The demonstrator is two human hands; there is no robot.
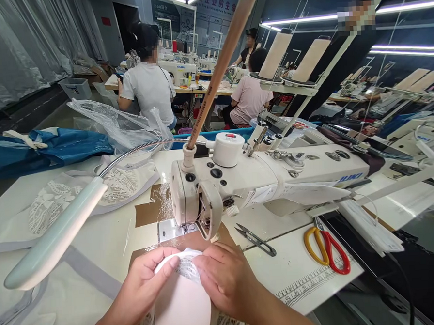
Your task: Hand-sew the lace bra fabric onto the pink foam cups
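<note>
Nearest, the left hand (148, 277) and right hand (226, 273) sit close together, both pinched on the lace (187, 267) at the upper edge of one pale cup (183, 307), which is held at the table's near edge in front of the machine (232, 181). The white table (288, 265) has ruler marks (310, 280) printed along its near edge toward the right corner; one pair of scissors (327, 250), one handle yellow and one red, lies by that corner, and one pair of snips (256, 240) farther in. Brown tape (147, 214) is stuck beside the needle area, and lace-trimmed pieces (51, 200) spread over the left side beneath one lamp (57, 234). The machine reads "JUKI" in blue; a wooden rod (219, 60) rises from its head, its print too small to read. Past the far edge are a blue sheet (56, 146) and clear plastic (124, 123). Two thread cones (275, 55) stand above; a neighbouring machine (415, 140) at right and another (181, 70) across the room also show "JUKI". Four other people are in view, two seated with backs turned, in white (146, 91) and pink (250, 97). A silvery curtain (22, 46) lines the left; the back wall (209, 17) carries "企业的生命" and English lettering ending "Enterprise".
</note>
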